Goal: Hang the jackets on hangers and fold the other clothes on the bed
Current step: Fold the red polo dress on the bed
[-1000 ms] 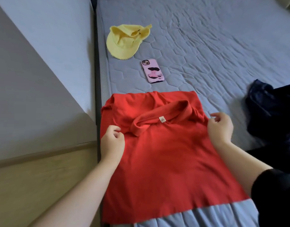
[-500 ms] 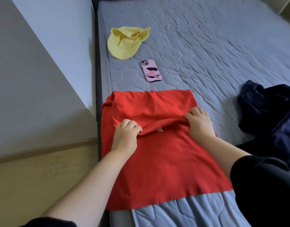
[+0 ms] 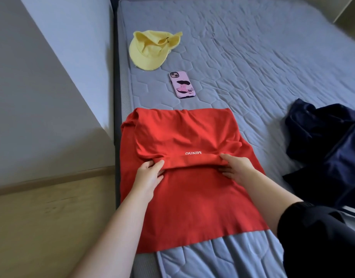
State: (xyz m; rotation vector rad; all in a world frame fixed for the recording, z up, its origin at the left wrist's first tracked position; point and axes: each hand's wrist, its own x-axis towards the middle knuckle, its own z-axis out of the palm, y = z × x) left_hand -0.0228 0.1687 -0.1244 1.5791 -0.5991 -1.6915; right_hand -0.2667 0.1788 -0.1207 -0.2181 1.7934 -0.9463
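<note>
Fingers (image 3: 157, 164) of left hand (image 3: 147, 176) and right hand (image 3: 238, 169) pinch the folded collar of the red shirt (image 3: 192, 209), forearms extended over its near half.

On the bed (image 3: 272, 67), cap (image 3: 150, 51) lies behind phone (image 3: 182, 84), phone behind shirt (image 3: 192, 197), clothes heap (image 3: 322, 141) to the right.

A red shirt (image 3: 192, 207) lies flat on the quilted grey bed (image 3: 272, 67), near its left edge, top folded down over its middle; a crumpled navy garment (image 3: 322, 137) lies apart, at right.
</note>
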